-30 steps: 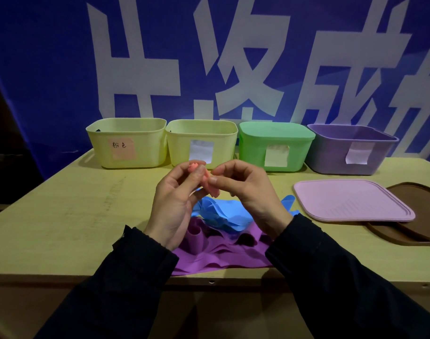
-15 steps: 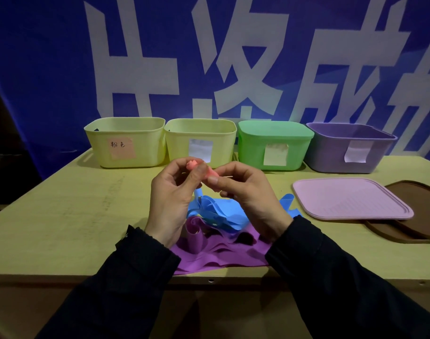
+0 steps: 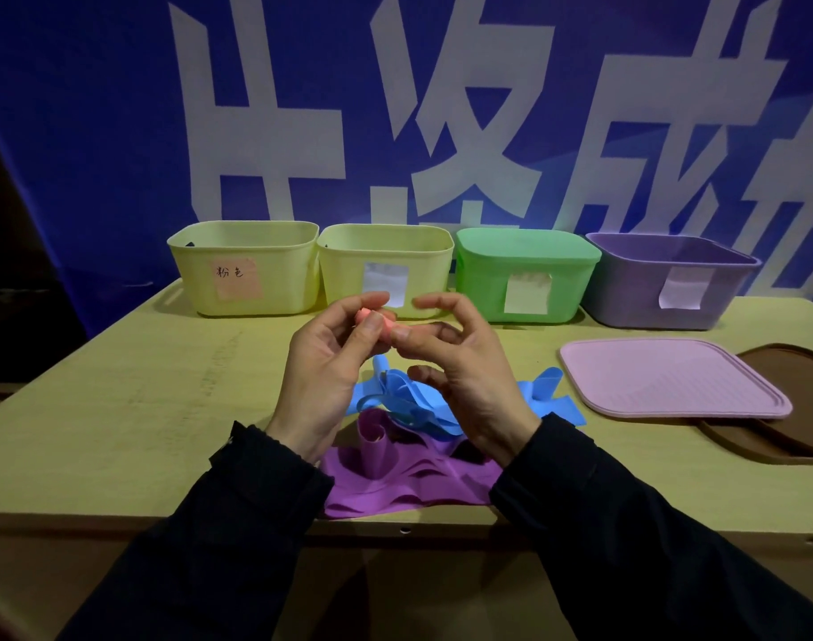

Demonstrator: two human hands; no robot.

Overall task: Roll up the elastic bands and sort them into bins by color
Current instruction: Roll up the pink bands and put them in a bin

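Observation:
A small pink rolled band (image 3: pixel 365 315) is held in the air above the table between both hands. My left hand (image 3: pixel 323 372) pinches it with thumb and fingers; my right hand (image 3: pixel 460 363) pinches its right end with thumb and curled fingers. Below the hands a loose blue band (image 3: pixel 406 400) lies on top of a purple band (image 3: pixel 395 478) near the table's front edge. Along the back stand two yellow bins (image 3: pixel 245 270) (image 3: pixel 386 256), a lidded green bin (image 3: pixel 524 270) and a purple bin (image 3: pixel 663 284), each with a paper label.
A pink lid (image 3: pixel 663 377) lies on the table at the right, partly over a brown lid (image 3: pixel 793 409). A blue banner with large white characters hangs behind the bins. The wooden table (image 3: pixel 118 409) ends just below the purple band.
The hands have kept turning the pink roll between the fingers; the right index finger has lifted off it. The bands on the table have not moved.

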